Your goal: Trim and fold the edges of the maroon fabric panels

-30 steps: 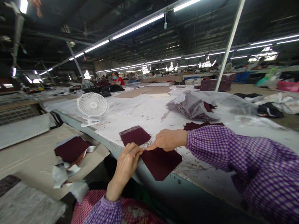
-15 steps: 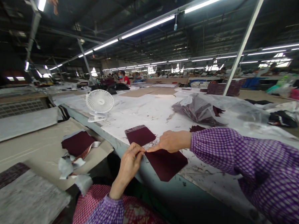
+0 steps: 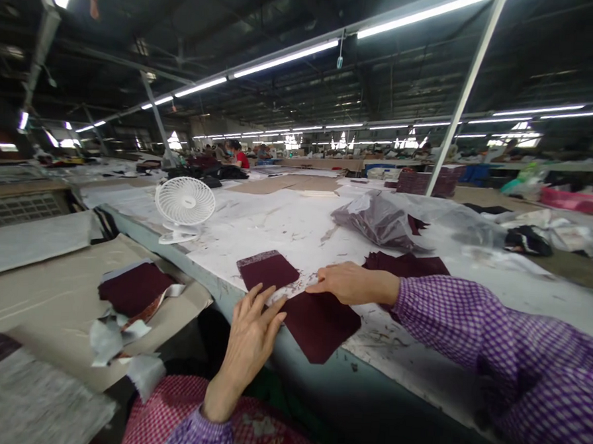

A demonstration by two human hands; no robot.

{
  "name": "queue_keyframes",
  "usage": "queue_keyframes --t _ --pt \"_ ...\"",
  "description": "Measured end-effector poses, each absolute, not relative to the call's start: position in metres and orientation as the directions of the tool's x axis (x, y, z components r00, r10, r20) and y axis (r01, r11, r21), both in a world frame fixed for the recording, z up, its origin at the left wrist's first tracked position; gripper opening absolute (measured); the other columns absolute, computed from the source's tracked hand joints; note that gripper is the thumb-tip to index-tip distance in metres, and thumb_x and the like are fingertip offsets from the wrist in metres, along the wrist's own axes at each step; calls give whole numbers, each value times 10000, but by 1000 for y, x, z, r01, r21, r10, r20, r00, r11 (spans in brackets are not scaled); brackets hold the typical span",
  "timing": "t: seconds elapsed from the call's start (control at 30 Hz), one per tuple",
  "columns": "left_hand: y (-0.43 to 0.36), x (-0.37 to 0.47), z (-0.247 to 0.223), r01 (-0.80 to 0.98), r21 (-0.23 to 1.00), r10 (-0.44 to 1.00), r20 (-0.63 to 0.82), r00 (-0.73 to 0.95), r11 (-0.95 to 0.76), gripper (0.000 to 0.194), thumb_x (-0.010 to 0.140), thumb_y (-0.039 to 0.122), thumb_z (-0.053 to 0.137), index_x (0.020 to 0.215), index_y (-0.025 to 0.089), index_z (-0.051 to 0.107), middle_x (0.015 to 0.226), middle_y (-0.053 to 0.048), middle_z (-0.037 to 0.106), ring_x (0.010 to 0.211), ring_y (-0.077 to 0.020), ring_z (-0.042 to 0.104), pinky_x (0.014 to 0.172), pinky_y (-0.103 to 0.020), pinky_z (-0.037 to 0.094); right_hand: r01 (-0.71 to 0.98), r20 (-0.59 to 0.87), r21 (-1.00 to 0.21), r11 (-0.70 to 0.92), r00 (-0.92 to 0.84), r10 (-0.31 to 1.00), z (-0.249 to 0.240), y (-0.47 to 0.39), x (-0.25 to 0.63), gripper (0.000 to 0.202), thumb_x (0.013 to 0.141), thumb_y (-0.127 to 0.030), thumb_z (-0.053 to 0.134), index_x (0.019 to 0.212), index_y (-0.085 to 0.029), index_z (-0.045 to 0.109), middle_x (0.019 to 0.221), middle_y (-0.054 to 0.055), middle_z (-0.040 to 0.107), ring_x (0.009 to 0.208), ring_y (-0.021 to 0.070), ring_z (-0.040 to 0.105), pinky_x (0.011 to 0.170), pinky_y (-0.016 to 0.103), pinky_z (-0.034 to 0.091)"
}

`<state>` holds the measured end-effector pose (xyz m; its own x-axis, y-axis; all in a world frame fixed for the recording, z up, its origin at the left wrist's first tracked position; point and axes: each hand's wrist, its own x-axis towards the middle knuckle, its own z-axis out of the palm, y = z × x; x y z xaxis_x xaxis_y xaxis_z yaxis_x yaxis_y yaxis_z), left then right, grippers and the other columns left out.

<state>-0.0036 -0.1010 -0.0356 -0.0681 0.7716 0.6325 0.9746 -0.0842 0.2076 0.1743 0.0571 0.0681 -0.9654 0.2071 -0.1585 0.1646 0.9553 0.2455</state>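
Head view, maroon cloth [image 3: 321, 329], beneath right grip [image 3: 355, 283]

A textile workshop fills a cavernous industrial hall, where long lines of fluorescent tubes [image 3: 286, 58] hang beneath a dark roof [image 3: 198, 18]. Cut maroon fabric panels [image 3: 321, 329] lie on a broad, scrap-flecked table [image 3: 276, 221], near a clear plastic bag [image 3: 376, 219] with maroon cloth inside. Beyond, a maroon stack [image 3: 412, 182] rises, and a co-worker in red [image 3: 241, 159] appears behind a dark heap of cloth [image 3: 224, 174].
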Motion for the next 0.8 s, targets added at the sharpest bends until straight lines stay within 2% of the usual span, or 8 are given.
queue_keyframes --t 0.1,0.23,0.37,0.5,0.6,0.7,0.73,0.8 --pt "-107 -11 -40 980 188 771 632 -71 -64 319 938 306 445 1202 271 622 1320 -62 567 1305 -286 384 1013 -488 374 197 -143 176 964 -964 223 63 68 186 539 815 -41 444 1296 -254 558 1180 124 573 959 212 590 692 269 415" --pt "-104 -17 -37 969 221 756 652 -63 -110 284 930 307 459 1121 261 665 1257 -59 607 1277 -273 425 1023 -479 384 347 -90 95 933 -930 356 60 80 185 266 890 -155 466 1057 -179 672 1095 109 615 955 193 593 773 266 428" --pt "-83 -24 -29 941 318 745 655 -127 -119 208 903 282 497 953 194 679 1118 -80 653 1151 -250 527 996 -429 427 336 51 -163 928 -936 348 44 85 173 300 868 -323 581 1114 -157 631 1032 87 638 933 188 589 794 276 430" --pt "-61 -32 -18 953 304 804 565 -186 7 199 860 260 532 998 161 636 998 -89 658 981 -248 582 893 -404 472 317 -26 -397 861 -942 335 38 87 164 172 818 -219 620 955 -122 656 792 24 645 727 129 567 664 226 409" --pt "-53 -31 -9 979 190 849 502 -163 76 178 863 237 494 937 181 646 969 -79 655 965 -244 582 866 -377 465 272 -95 -417 867 -962 256 60 94 173 96 792 -176 616 846 -107 654 746 18 624 674 109 530 633 217 394" --pt "-50 -29 -1 989 93 870 473 -142 111 213 866 193 438 842 195 650 928 -75 660 951 -236 588 814 -338 457 297 -145 -447 844 -955 260 99 112 206 150 776 -175 606 906 -107 637 778 28 619 667 109 518 604 216 399" --pt "-50 -29 1 986 110 863 477 -164 126 219 861 184 430 825 198 646 915 -71 666 935 -231 595 789 -324 455 312 -155 -481 819 -950 271 111 120 221 181 784 -193 597 945 -118 629 794 29 618 662 107 518 594 215 402" --pt "-50 -31 4 955 250 827 494 -268 160 199 846 195 437 821 202 635 865 -52 682 856 -212 621 735 -299 453 369 -148 -529 764 -927 345 129 138 255 199 808 -229 569 975 -135 623 801 37 617 663 113 526 569 215 397"
